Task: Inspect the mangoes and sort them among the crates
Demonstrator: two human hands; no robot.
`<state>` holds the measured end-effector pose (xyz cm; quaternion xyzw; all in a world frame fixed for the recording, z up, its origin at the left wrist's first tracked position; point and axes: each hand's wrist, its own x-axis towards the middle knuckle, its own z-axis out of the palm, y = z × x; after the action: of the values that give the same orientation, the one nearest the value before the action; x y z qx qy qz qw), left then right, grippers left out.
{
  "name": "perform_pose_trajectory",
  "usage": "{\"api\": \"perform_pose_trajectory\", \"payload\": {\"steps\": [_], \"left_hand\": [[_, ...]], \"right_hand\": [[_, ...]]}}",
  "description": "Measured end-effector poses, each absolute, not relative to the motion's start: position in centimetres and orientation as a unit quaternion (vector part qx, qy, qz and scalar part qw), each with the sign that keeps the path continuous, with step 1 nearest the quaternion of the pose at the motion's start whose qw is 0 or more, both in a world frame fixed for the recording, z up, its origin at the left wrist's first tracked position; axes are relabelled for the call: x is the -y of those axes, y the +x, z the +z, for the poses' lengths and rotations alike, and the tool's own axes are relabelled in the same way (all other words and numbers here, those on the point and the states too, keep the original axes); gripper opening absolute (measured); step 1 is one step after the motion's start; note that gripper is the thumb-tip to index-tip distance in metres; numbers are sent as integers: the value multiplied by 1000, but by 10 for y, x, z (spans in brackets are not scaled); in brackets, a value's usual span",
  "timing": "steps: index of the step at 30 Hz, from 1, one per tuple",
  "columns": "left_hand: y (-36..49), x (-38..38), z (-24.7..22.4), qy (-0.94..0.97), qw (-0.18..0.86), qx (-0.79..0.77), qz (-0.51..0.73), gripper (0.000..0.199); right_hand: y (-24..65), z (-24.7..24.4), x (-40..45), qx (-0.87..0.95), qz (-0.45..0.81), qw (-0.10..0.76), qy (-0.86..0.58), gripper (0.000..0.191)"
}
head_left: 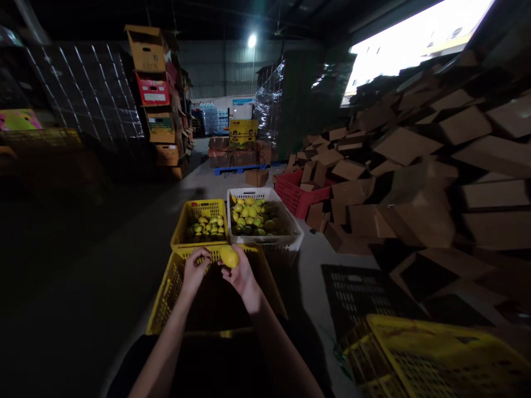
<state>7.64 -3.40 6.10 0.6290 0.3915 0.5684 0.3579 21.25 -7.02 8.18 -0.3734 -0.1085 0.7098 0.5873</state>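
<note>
A yellow lemon (229,256) rests in the fingers of my right hand (241,276), held above the near yellow crate (166,293). My left hand (196,270) is close beside it on the left, with fingers curled together in a pinch. What those fingers hold, if anything, is too small to make out. Just beyond my hands, a smaller yellow crate (177,229) holds several yellow-green lemons (205,226). To its right, a white crate (286,239) holds a larger heap of lemons (251,213). The inside of the near crate is dark.
A red crate (296,193) stands beyond the white one, beside a large pile of cardboard boxes (410,149) on the right. Another yellow crate (418,354) sits at the lower right. Stacked cartons (153,88) rise at the back left, and a blue pallet (236,169) bears boxes farther back.
</note>
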Motion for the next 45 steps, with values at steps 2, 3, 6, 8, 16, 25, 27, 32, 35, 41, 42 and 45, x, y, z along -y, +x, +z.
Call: {"api": "perform_pose_trajectory", "payload": {"steps": [2, 3, 6, 8, 16, 25, 27, 32, 35, 41, 42, 45], "left_hand": [[76, 34, 61, 623, 357, -396, 573, 5], [76, 34, 61, 622, 355, -396, 575, 4], [75, 34, 62, 623, 354, -395, 575, 6], [75, 35, 63, 625, 356, -395, 572, 7], [76, 33, 62, 625, 351, -392, 577, 7], [76, 33, 62, 619, 358, -392, 579, 7], [76, 33, 62, 623, 355, -391, 577, 11], [74, 30, 59, 606, 390, -394, 570, 19], [73, 33, 58, 598, 464, -378, 534, 25], [76, 42, 58, 677, 397, -359, 505, 42], [76, 42, 57, 672, 395, -362, 511, 41], [73, 38, 57, 624, 421, -375, 541, 44]], "right_hand": [[213, 83, 70, 112, 708, 590, -371, 41], [212, 84, 70, 112, 707, 593, -369, 41], [211, 86, 71, 107, 707, 594, -368, 40], [211, 86, 72, 102, 710, 587, -375, 42], [211, 85, 71, 107, 706, 589, -378, 41], [209, 80, 71, 129, 706, 591, -369, 30], [208, 79, 72, 168, 685, 609, -363, 23], [205, 72, 74, 233, 620, 664, -346, 41], [206, 67, 73, 238, 593, 684, -352, 44], [208, 66, 73, 249, 560, 678, -406, 38], [208, 67, 73, 260, 553, 670, -421, 37], [207, 68, 71, 285, 546, 656, -437, 39]]}}
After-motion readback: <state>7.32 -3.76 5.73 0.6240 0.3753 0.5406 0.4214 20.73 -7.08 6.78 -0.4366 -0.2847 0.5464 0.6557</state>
